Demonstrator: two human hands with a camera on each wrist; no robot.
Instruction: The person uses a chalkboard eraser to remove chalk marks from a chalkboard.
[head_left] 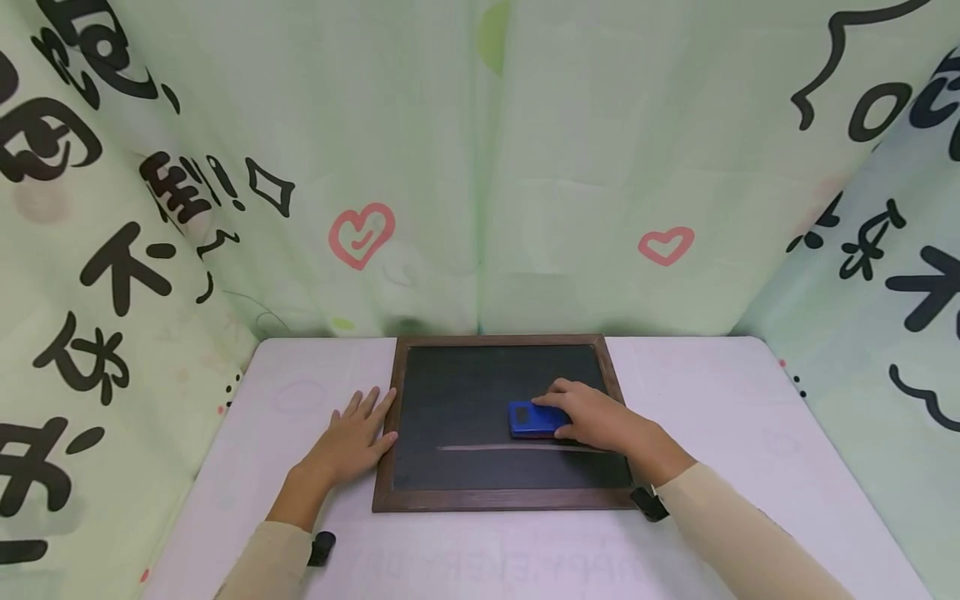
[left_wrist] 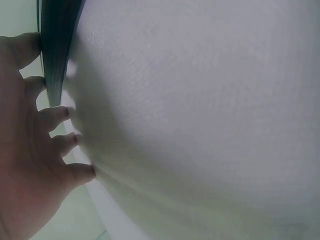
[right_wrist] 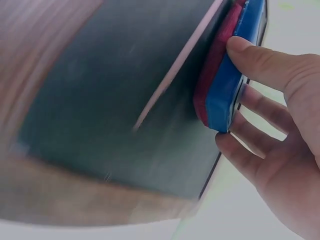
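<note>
A small chalkboard [head_left: 465, 392] in a brown wooden frame [head_left: 495, 499] lies on the table. Across its lower part runs a pale pink chalk line [head_left: 487, 447]. My right hand [head_left: 592, 414] grips a blue board eraser [head_left: 531, 421] just above that line, thumb on the near side and fingers over the far side. In the right wrist view, the eraser [right_wrist: 225, 85] shows a dark red felt layer toward the board. My left hand [head_left: 352, 437] lies with fingers spread on the table, its thumb and forefinger touching the frame's left edge; the left wrist view shows this frame edge [left_wrist: 57, 55] too.
The white table [head_left: 697, 400] extends on both sides of the board and in front of it. Pale green curtains [head_left: 570, 167] with black writing and pink hearts enclose it at the back and sides. A black wrist device [head_left: 321, 549] sits beneath the left sleeve.
</note>
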